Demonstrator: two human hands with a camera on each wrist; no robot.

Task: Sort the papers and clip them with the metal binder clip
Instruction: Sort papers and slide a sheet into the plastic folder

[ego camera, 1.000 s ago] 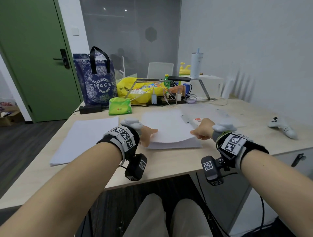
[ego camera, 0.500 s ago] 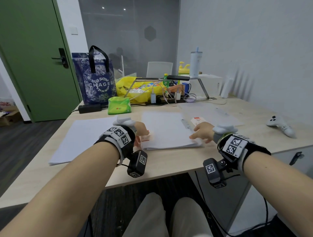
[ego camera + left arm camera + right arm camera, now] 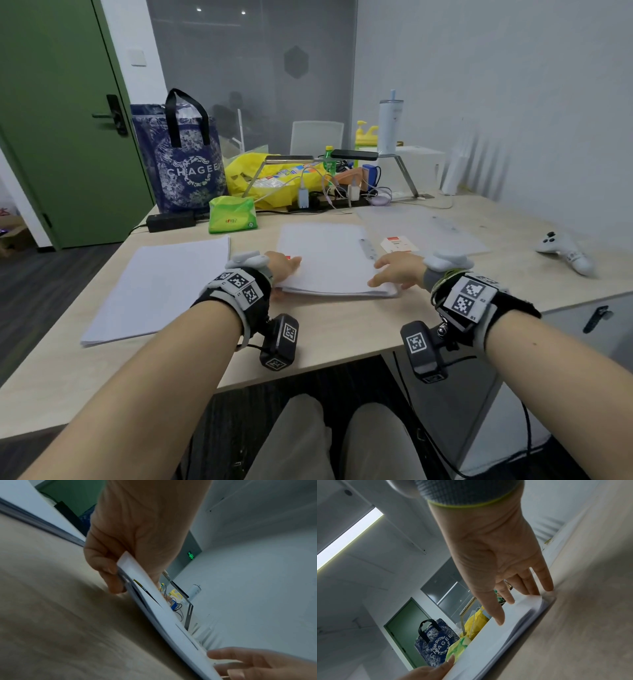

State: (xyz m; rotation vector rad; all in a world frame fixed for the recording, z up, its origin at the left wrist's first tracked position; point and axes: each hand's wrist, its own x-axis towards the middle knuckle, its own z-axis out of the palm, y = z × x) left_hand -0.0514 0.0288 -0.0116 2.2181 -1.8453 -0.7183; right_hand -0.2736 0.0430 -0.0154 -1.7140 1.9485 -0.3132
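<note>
Head view: thin white paper stack [image 3: 329,263] lies flat on the pale wood-grain surface [image 3: 342,329], between both hands. Left wrist view: left hand [image 3: 137,534] pinches the stack's near corner, sheet edges fanned, fingertips partly hidden. Right wrist view: right hand [image 3: 496,550], fingers straight, touches the opposite blurred corner.

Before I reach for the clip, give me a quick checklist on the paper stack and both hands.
1. Left hand grips the left corner of the paper stack: ok.
2. Right hand lies on the stack's right edge, fingers straight: ok.
3. Stack lies on the table: ok.
4. Stack edges squared: cannot tell, edge is blurred.
5. Second pile lies apart, to the left: ok.
6. Metal clip located: cannot tell; a metal strip lies on the stack's far right.
</note>
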